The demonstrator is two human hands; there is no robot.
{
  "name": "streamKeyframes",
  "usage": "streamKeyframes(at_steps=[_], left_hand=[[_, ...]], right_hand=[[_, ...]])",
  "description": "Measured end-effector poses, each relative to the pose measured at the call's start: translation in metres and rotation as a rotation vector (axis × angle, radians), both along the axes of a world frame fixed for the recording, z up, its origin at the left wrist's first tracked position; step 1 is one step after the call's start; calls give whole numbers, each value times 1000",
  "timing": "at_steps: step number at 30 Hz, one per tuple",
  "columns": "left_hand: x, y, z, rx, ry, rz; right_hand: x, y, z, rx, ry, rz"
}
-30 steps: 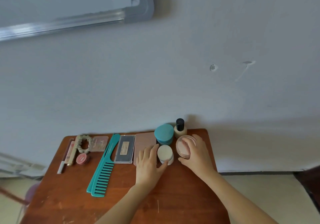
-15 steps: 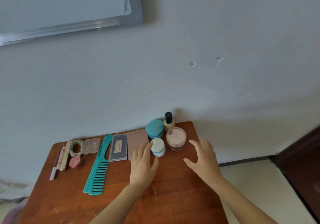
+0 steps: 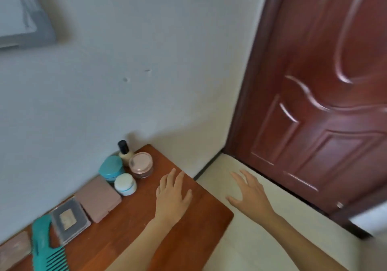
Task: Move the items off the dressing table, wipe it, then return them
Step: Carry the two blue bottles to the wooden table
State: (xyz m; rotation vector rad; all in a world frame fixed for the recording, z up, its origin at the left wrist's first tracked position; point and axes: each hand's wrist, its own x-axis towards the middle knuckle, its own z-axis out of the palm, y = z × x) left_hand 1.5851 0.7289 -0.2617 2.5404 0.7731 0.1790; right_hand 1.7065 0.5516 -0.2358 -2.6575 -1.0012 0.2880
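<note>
Both hands are empty, fingers loosely spread: left hand [image 3: 173, 197] over the bench [image 3: 201, 218], right hand [image 3: 249, 193] past its edge. Beyond the left hand, white jar [image 3: 125, 184] and pink jar [image 3: 140, 165] sit tidily by the wall, likely arranged deliberately.

Wall [image 3: 146, 51]: pale grey-blue, matt, with two small pits [image 3: 125, 80] at mid-height; a grey-framed board [image 3: 25, 26] hangs at upper left, blurred. To the right stands a reddish-brown panelled door [image 3: 335, 124] in a darker door frame [image 3: 249, 86], soft highlights on its raised mouldings; a dark skirting strip [image 3: 206, 166] runs along the wall foot. Floor [image 3: 261, 239]: cream, smooth, evenly lit; red-brown wooden desk [image 3: 199, 218] set with its far edge against the wall, right-hand corner rounded.
</note>
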Motion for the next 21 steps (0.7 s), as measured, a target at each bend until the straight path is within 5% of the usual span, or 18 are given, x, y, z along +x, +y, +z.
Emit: streamKeyframes(at_steps=[8,21], left_hand=[[-23,-118,-11,-99,68,-401],[-8,-394,25,147,-10,-1108]], right_hand=[[-112,-152,1,-63,2,-429],[-235,-421,39,-15,-147,-1063]])
